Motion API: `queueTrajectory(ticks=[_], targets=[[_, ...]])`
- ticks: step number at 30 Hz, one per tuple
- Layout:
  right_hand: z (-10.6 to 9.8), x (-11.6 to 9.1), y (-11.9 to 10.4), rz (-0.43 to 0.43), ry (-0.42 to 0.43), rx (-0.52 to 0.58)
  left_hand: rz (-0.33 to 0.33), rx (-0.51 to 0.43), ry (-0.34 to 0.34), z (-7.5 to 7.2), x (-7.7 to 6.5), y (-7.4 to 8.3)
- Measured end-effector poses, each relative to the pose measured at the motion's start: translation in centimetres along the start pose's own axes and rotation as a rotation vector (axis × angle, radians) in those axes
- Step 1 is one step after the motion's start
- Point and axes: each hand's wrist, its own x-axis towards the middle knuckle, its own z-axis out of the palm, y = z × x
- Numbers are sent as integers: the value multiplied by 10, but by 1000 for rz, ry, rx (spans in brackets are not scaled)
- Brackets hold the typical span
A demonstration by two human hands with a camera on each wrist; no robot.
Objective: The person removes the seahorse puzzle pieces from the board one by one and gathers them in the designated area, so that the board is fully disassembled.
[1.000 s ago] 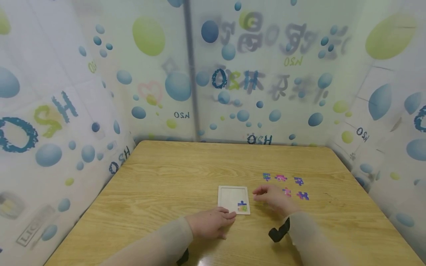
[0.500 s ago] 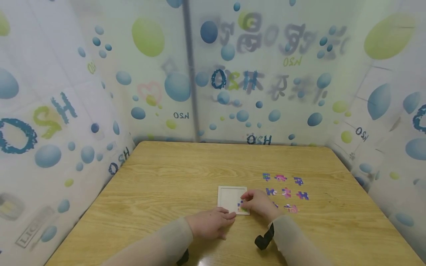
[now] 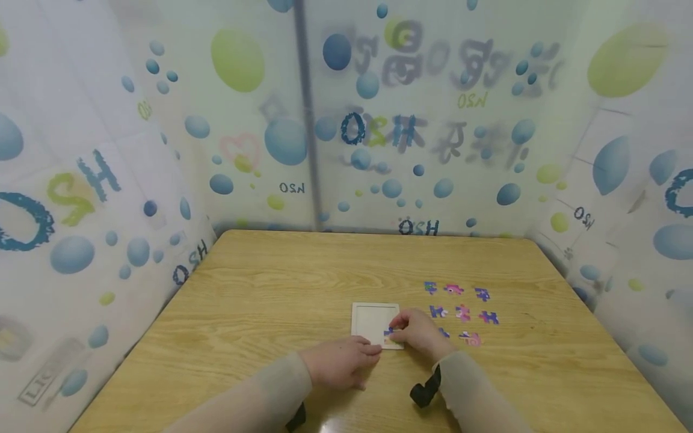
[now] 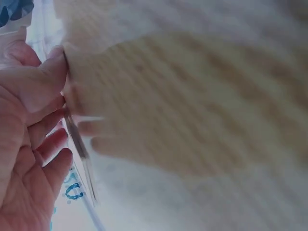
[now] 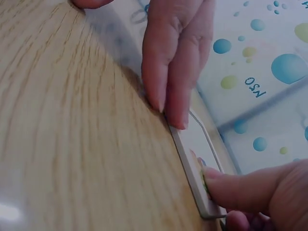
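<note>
A shallow pale puzzle tray (image 3: 368, 322) lies flat on the table, with one blue, yellow and green jigsaw piece (image 3: 388, 332) in its near right corner. My right hand (image 3: 422, 334) has thumb and forefinger on that piece, partly covering it. In the right wrist view the right thumb (image 5: 236, 188) bears on the piece beside the tray's rim (image 5: 185, 163). My left hand (image 3: 341, 362) lies with extended fingers, its fingertips at the tray's near edge. Seen from the left wrist, those fingers (image 4: 53, 77) reach along the tray's side.
Several loose blue and pink jigsaw pieces (image 3: 462, 313) lie in rough rows right of the tray, some beside the right hand. The wooden table (image 3: 281, 276) runs back to a patterned curtain (image 3: 243, 138), which also hangs on both sides.
My right hand has moved left from beside the tray onto the corner piece, uncovering loose pieces behind it. The left hand has stayed at the tray's near edge.
</note>
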Motion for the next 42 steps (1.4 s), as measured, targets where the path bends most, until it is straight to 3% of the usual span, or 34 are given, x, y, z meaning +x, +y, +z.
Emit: queueTrajectory(ticks=[6,12,21,30,42], targets=[[-1,-2,-1,8,-5,15,40,0,14,-4,11,1],[-2,-2,-2,19,-16,12,28,12,-12,-1,18,3],[-3,-2,-2,19,-34,5,3,11,-6,2,20,5],[-3,-2,-4,39,-76,55,-33,21,-49,6,18,9],[-2,-4,-5,34,-54,99,1,51,-28,3,17,10]])
